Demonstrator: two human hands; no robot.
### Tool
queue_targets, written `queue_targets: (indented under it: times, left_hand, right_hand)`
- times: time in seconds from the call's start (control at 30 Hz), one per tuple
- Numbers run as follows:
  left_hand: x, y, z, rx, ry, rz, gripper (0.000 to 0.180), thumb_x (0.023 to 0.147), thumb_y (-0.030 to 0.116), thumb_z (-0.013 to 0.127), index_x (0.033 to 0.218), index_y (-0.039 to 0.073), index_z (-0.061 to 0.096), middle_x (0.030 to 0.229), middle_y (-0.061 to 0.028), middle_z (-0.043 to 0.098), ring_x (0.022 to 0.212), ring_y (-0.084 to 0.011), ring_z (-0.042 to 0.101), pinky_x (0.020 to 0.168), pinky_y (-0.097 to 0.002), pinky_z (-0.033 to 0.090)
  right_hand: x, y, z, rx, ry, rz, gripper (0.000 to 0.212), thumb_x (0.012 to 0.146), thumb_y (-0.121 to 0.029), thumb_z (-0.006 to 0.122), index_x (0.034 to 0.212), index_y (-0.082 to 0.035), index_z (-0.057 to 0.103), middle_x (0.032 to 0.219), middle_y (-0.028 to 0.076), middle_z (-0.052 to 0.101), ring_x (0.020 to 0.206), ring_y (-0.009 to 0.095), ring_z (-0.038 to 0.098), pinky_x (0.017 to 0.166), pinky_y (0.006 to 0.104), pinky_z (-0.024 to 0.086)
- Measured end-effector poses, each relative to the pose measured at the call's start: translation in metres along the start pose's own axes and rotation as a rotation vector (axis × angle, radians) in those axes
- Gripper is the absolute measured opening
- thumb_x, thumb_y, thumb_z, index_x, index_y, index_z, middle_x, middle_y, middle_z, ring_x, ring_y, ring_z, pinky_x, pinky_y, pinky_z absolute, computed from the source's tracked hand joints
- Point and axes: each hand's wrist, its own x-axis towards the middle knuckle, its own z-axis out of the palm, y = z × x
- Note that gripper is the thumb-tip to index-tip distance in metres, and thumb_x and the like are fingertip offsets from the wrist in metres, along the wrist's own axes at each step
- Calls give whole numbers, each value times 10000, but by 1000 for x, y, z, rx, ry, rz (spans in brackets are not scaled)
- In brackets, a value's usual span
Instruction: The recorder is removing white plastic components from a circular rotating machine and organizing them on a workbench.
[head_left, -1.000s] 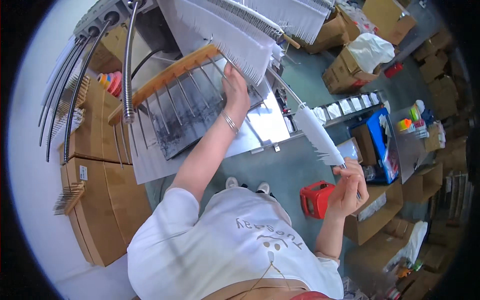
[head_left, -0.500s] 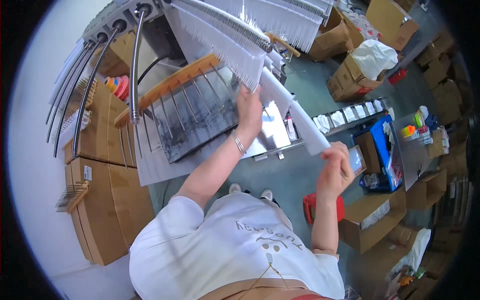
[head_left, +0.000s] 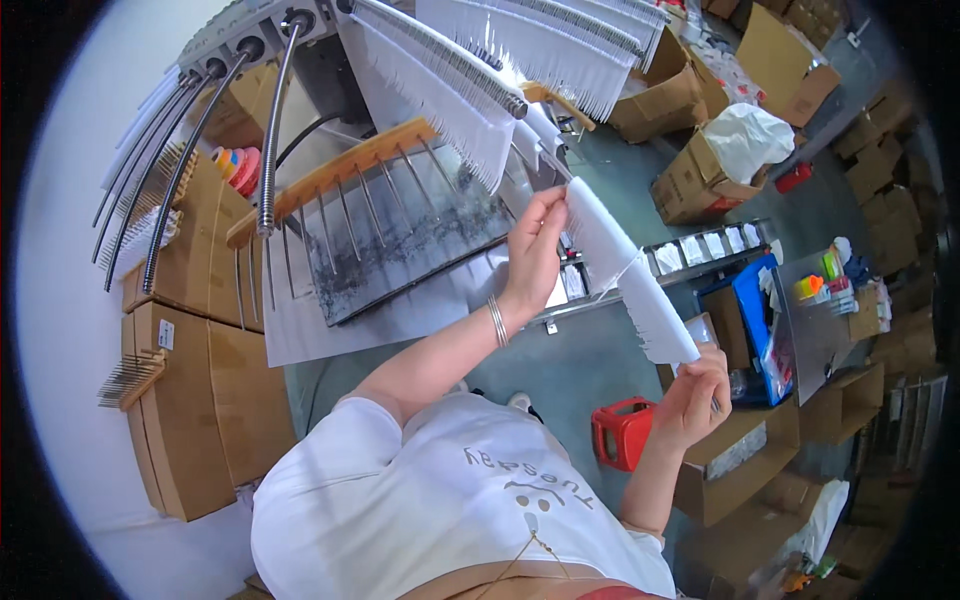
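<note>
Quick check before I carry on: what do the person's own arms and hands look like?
Both the left hand and the right hand are ungloved. The forearms are uncovered, coming out of short white sleeves. Thin silver-coloured bangles circle the left wrist; none shows on the right.

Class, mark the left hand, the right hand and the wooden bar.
Left hand (head_left: 535,252), head view: middle of the hand.
Right hand (head_left: 690,400), head view: middle of the hand.
Wooden bar (head_left: 335,177), head view: mid-length.
</note>
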Motion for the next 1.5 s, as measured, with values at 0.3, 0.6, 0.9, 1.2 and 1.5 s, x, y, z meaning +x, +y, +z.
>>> queue_targets:
  times: [0.3, 0.6, 0.9, 1.2, 1.5]
  left_hand:
    - [42, -16, -11, 119, 222, 47, 241, 947, 127, 461, 1124, 2, 566, 1072, -22, 508, 987, -82, 461, 891, -225, 360]
    - [70, -33, -18, -91, 406, 40, 280, 937, 99, 445, 1204, 35, 500, 1153, -39, 528, 1016, -109, 490, 925, -288, 383]
    - [67, -26, -13, -124, 367, 56, 234, 921, 138, 481, 1136, 116, 570, 1093, 18, 558, 970, -89, 485, 858, -253, 340]
    - [61, -28, -14, -153, 274, 57, 144, 928, 157, 492, 1034, 84, 556, 1035, -11, 574, 945, -103, 514, 854, -275, 375]
    - [54, -22, -9, -330, 270, -4, 135, 920, 160, 511, 996, 50, 532, 976, -38, 570, 943, -136, 526, 860, -283, 402]
  right_hand:
    - [35, 8, 29, -85, 29, 29, 278, 922, -160, 495, 732, 38, 538, 721, 73, 487, 723, 154, 427, 652, 269, 312]
    - [30, 6, 58, -282, -16, -19, 167, 857, -35, 527, 717, 36, 581, 671, 68, 534, 669, 167, 479, 644, 290, 361]
    - [36, 11, 46, -110, -21, 151, 246, 911, -138, 532, 739, 32, 575, 738, 42, 495, 691, 114, 433, 631, 233, 326]
    - [36, 9, 29, -71, -25, 117, 236, 907, -163, 550, 758, 16, 587, 744, 37, 499, 693, 114, 417, 655, 242, 308]
    - [28, 0, 15, -156, -66, 177, 179, 880, -71, 538, 722, 4, 575, 741, 18, 476, 712, 109, 427, 631, 242, 302]
